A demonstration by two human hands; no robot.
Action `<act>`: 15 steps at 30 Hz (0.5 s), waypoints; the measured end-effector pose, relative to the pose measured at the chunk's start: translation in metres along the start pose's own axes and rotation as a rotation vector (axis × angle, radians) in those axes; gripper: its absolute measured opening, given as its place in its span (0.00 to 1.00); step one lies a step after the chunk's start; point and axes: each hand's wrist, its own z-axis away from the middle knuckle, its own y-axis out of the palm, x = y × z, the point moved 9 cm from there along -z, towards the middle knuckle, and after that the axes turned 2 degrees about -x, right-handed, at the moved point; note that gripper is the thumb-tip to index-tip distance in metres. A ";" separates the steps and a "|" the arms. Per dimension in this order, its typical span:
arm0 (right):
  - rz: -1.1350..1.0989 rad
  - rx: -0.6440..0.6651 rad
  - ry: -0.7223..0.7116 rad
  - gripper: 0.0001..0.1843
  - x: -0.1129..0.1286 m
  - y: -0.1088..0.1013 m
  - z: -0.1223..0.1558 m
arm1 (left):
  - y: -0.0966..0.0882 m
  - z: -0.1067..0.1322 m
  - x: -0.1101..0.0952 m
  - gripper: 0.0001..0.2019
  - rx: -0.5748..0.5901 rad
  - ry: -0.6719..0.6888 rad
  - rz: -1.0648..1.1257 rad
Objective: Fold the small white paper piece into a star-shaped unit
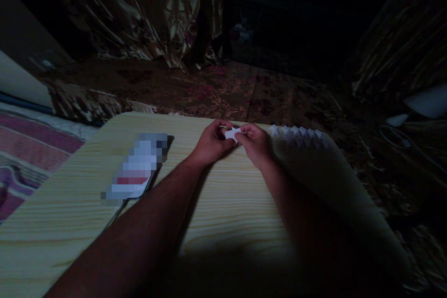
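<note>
A small white paper star [232, 135] is held between my two hands near the far edge of the wooden table [230, 195]. My left hand [214, 142] pinches its left side, thumb in front. From the right, my right hand [256, 144] grips the star with thumb and fingers, its thumb lying over the near face. Just beyond my right hand, several more paper stars [295, 132] lie in two rows along the table's far right edge, the nearer row in shadow.
A phone-like device [139, 163], blurred out, lies on the table at left, a cable leading from it under my left forearm. A striped cloth [24, 149] is at far left. Patterned curtains [174, 9] hang behind. At right are a pale lamp-like object [428, 102] and a white cord.
</note>
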 end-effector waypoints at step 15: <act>-0.021 -0.003 0.041 0.12 -0.002 -0.002 0.000 | -0.014 -0.003 0.003 0.15 -0.090 0.003 0.014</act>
